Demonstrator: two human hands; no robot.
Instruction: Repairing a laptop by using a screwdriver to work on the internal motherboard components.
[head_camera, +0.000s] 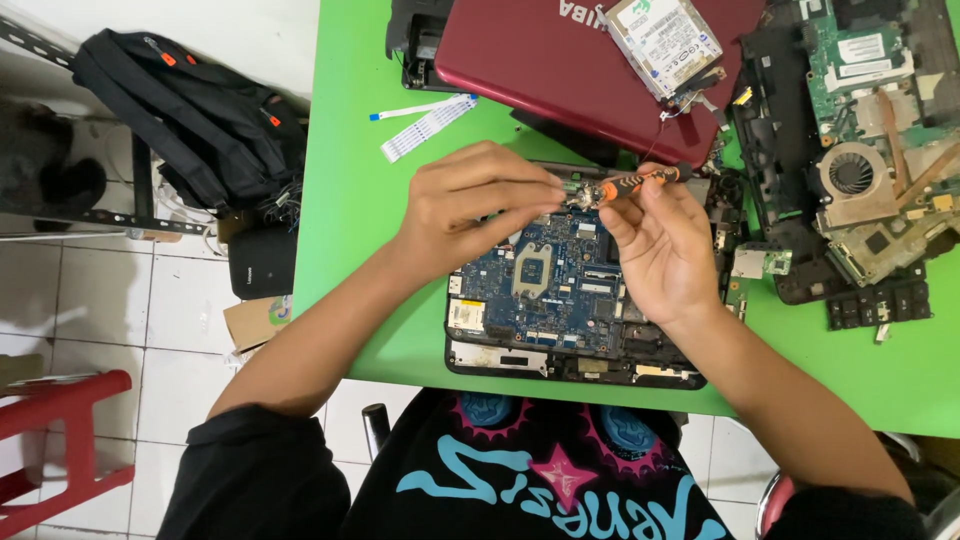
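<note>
Step in hand, as judged: a fastener or small fitting at the far edge of the blue laptop motherboard (560, 275) is being worked. The board is seated in its black plastic base tray (575, 368), near the middle of the bright green table (350, 170), directly under both hands.

An orange-and-black-handled precision screwdriver (640, 181) is pinched between thumb and fingertips of the right hand (660, 250), handle lying toward the right, tip hidden at a small silvery metal part (580, 195). The left hand (470, 205) is curled, fingers pressed together on that same part. Whether the part is held or only steadied cannot be told.

Next move, as judged: the tip must be kept square in the fastener, light torque applied, and the part kept from slipping.

Materials:
- board: matte blue laminate, dense with small components, grey square socket at centre.
- dark red glossy laptop lid (560, 60) at far centre, with a silver rectangular hard drive (665, 40) on top.
- white flat ribbon cable (428, 125) with blue tab, far left.
- second stripped black chassis (850, 150) to the right, green board with round fan and copper heat pipe exposed.
- black fabric backpack (190, 110) on the tiled floor, left.
</note>
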